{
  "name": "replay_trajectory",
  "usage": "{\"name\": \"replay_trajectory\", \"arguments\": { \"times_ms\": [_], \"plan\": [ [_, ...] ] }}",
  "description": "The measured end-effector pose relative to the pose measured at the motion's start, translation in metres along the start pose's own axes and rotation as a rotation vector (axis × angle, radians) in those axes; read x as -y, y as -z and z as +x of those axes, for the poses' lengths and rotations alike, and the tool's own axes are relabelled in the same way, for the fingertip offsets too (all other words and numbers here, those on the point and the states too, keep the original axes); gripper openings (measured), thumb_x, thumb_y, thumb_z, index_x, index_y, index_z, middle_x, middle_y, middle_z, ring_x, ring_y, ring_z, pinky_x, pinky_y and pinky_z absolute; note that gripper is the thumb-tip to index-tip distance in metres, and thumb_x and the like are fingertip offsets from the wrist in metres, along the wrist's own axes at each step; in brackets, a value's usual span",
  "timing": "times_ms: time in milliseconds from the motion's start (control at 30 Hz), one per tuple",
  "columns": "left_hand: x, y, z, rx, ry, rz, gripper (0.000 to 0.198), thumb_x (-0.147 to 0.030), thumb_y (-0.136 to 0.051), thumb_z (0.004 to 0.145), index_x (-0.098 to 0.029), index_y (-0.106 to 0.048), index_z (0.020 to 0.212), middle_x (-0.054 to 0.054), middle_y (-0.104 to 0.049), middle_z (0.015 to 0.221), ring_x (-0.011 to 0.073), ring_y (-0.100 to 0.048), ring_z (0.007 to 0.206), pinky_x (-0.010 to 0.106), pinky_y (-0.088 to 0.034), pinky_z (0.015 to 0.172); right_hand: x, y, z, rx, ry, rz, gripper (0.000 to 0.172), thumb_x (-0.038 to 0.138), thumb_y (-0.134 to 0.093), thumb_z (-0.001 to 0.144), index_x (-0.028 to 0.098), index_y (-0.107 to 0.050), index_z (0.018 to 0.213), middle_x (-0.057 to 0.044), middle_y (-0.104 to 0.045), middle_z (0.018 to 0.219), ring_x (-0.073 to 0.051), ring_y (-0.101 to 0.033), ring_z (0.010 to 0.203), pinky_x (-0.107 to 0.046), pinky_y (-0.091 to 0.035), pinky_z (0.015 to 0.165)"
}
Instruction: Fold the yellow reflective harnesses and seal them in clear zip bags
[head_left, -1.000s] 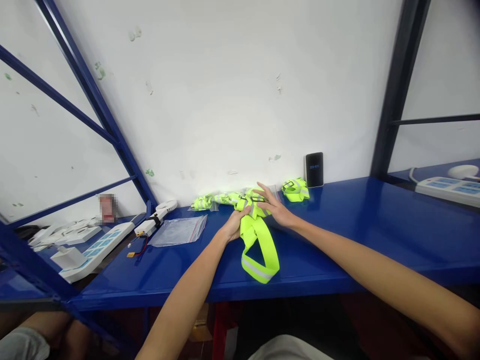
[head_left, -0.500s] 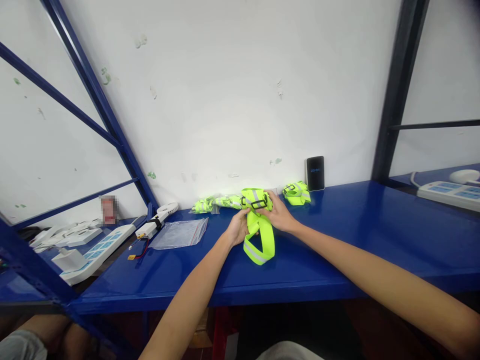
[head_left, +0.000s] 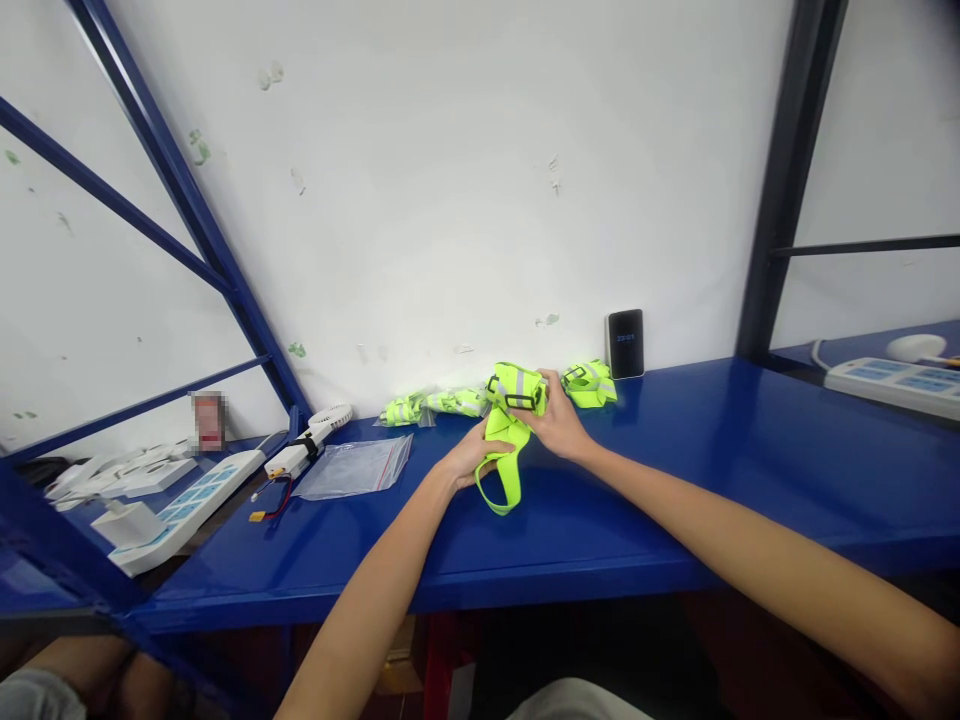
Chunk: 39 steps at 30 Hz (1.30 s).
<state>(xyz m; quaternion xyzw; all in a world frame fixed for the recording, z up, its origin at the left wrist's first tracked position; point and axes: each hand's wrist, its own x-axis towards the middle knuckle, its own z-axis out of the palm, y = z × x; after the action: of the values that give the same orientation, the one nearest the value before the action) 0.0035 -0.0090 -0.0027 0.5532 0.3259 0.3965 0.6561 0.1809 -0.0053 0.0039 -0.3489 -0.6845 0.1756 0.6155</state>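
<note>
Bundle of fluorescent strap, gripped close in right hand; loose tail pinched in left hand; hanging loop now smaller, suggesting less remaining to gather.

Neon-yellow strap bundle, gathered between your two hands. Upper part: compact wad, layers wrapped over one another, pale grey stripe across; black rectangular buckle faces you, lying roughly level. Your right hand grips the wad's right side. Below, flat strap runs down through your left hand; loose loop hangs open toward your side.
</note>
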Motion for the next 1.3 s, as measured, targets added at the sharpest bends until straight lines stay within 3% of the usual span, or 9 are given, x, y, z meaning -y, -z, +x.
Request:
{"name": "replay_trajectory", "arguments": {
  "times_ms": [167, 367, 533, 633, 733, 900, 1033, 1167, 1300],
  "plan": [
    [-0.005, 0.013, 0.0, -0.001, 0.077, 0.044, 0.04, -0.011, -0.079, 0.062, -0.011, -0.062, 0.098, 0.004, -0.066, 0.08, 0.0053, -0.053, 0.049, 0.02, -0.042, 0.051, -0.001, 0.005, 0.003, 0.051, 0.081, -0.056, 0.056, 0.029, -0.068, 0.077, 0.023, -0.035, 0.122, -0.012, -0.054, 0.126, -0.026, -0.057, 0.109, -0.039, -0.047, 0.09],
    [-0.008, 0.013, -0.002, -0.009, 0.033, 0.038, 0.038, -0.016, -0.081, 0.063, -0.01, -0.065, 0.096, 0.006, -0.069, 0.08, 0.006, -0.053, 0.049, 0.02, -0.04, 0.05, -0.001, 0.011, 0.003, 0.178, 0.193, -0.181, 0.069, 0.013, -0.057, 0.079, 0.023, -0.032, 0.142, -0.011, -0.061, 0.124, -0.027, -0.062, 0.107, -0.043, -0.05, 0.092],
    [-0.01, 0.007, -0.005, -0.002, -0.035, -0.067, 0.033, -0.019, -0.082, 0.066, -0.01, -0.064, 0.092, 0.005, -0.067, 0.078, 0.0103, -0.058, 0.061, 0.022, -0.044, 0.061, -0.011, 0.009, 0.003, 0.297, 0.476, -0.242, 0.079, -0.004, -0.039, 0.073, 0.029, -0.037, 0.145, -0.006, -0.038, 0.152, -0.024, -0.039, 0.138, -0.047, -0.039, 0.109],
    [-0.012, 0.005, -0.007, 0.054, -0.038, -0.155, 0.028, -0.02, -0.081, 0.066, -0.011, -0.063, 0.086, 0.001, -0.06, 0.066, 0.0081, -0.053, 0.055, 0.021, -0.042, 0.057, -0.018, 0.009, 0.004, 0.405, 0.542, -0.295, 0.085, -0.008, -0.034, 0.071, 0.032, -0.036, 0.145, -0.006, -0.031, 0.156, -0.023, -0.035, 0.141, -0.049, -0.041, 0.107],
    [-0.013, 0.005, -0.006, 0.044, -0.015, -0.228, 0.032, -0.041, -0.073, 0.075, -0.012, -0.063, 0.084, 0.0, -0.057, 0.061, 0.0075, -0.048, 0.048, 0.02, -0.039, 0.049, -0.015, 0.01, 0.002, 0.488, 0.546, -0.299, 0.084, -0.009, -0.034, 0.072, 0.031, -0.034, 0.146, -0.007, -0.024, 0.159, -0.023, -0.026, 0.145, -0.052, -0.035, 0.11],
    [-0.009, 0.008, -0.001, -0.104, -0.007, -0.101, 0.042, -0.052, -0.061, 0.083, -0.013, -0.066, 0.097, 0.008, -0.069, 0.08, 0.0154, -0.063, 0.065, 0.024, -0.048, 0.059, -0.001, 0.009, -0.006, 0.564, 0.317, -0.086, 0.068, 0.007, -0.047, 0.081, 0.028, -0.034, 0.145, -0.009, -0.024, 0.157, -0.027, -0.023, 0.145, -0.054, -0.027, 0.113],
    [-0.008, 0.008, 0.0, -0.104, -0.037, -0.065, 0.04, -0.044, -0.063, 0.08, -0.013, -0.065, 0.105, 0.011, -0.071, 0.088, 0.0216, -0.067, 0.078, 0.03, -0.052, 0.068, -0.01, 0.004, -0.001, 0.336, -0.138, 0.205, 0.069, 0.032, -0.052, 0.089, 0.031, -0.02, 0.149, -0.013, -0.034, 0.153, -0.028, -0.038, 0.138, -0.053, -0.039, 0.105],
    [-0.006, 0.008, -0.002, -0.114, -0.142, -0.009, 0.047, -0.027, -0.068, 0.064, -0.013, -0.063, 0.109, 0.008, -0.07, 0.089, 0.0224, -0.065, 0.08, 0.027, -0.05, 0.065, -0.01, 0.002, 0.003, 0.394, -0.476, 0.421, 0.069, 0.044, -0.066, 0.081, 0.027, -0.04, 0.143, -0.013, -0.059, 0.13, -0.029, -0.06, 0.116, -0.046, -0.054, 0.09],
    [-0.002, 0.005, -0.004, -0.137, -0.216, -0.028, 0.066, -0.014, -0.063, 0.055, -0.015, -0.057, 0.12, 0.004, -0.069, 0.093, 0.0201, -0.063, 0.08, 0.026, -0.048, 0.068, 0.008, 0.003, -0.002, 0.417, -0.577, 0.604, 0.068, 0.033, -0.083, 0.064, 0.023, -0.056, 0.126, -0.008, -0.07, 0.103, -0.025, -0.069, 0.086, -0.036, -0.06, 0.066]
  ]
}}
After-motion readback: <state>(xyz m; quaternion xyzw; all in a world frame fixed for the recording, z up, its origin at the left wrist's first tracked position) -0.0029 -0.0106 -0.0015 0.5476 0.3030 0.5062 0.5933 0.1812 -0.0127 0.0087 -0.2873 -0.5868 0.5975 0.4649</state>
